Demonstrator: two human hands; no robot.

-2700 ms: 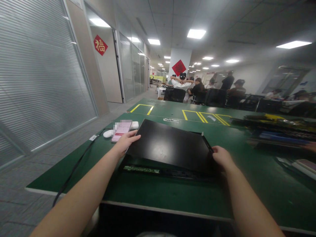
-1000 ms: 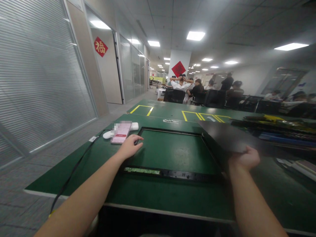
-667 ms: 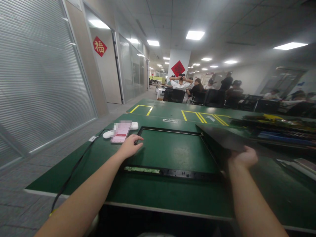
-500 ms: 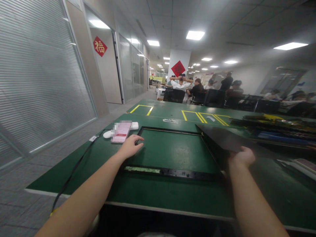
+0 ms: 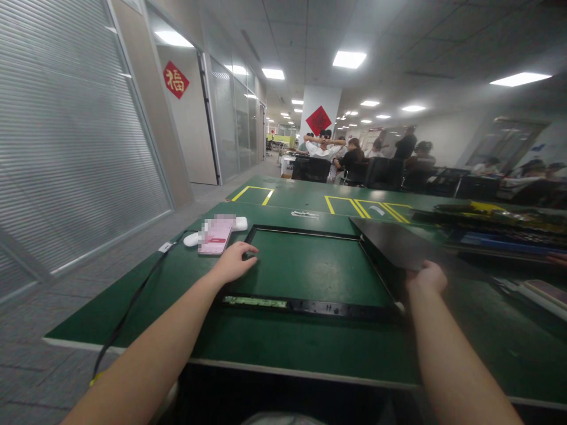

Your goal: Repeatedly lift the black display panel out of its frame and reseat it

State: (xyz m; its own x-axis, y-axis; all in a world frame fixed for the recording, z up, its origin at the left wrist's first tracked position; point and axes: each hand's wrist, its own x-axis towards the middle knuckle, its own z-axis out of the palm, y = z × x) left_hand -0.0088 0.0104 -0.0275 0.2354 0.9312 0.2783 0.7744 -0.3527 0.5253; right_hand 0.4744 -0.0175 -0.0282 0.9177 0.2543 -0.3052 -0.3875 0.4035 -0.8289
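Note:
A thin black rectangular frame (image 5: 336, 309) lies flat on the green table (image 5: 319, 265), with a green circuit board strip (image 5: 254, 302) along its near side. Across the frame's left side rests my left hand (image 5: 234, 262), thumb and fingers apart over the edge. My right hand (image 5: 427, 277) is closed on the near edge of a dark flat panel (image 5: 394, 245). This panel is tilted, raised above the table, at the right side of the frame. My fingers under the panel are partly hidden.
A phone (image 5: 216, 237) with a pink screen lies left of the frame, beside white rounded objects (image 5: 191, 239). A black cable (image 5: 133, 307) runs off the table's left edge. Stacked dark parts (image 5: 478, 221) lie at the right. Several people sit or stand in the background.
My right hand has moved slightly left with the dark panel in its grip. My left hand stays at the frame's left side.

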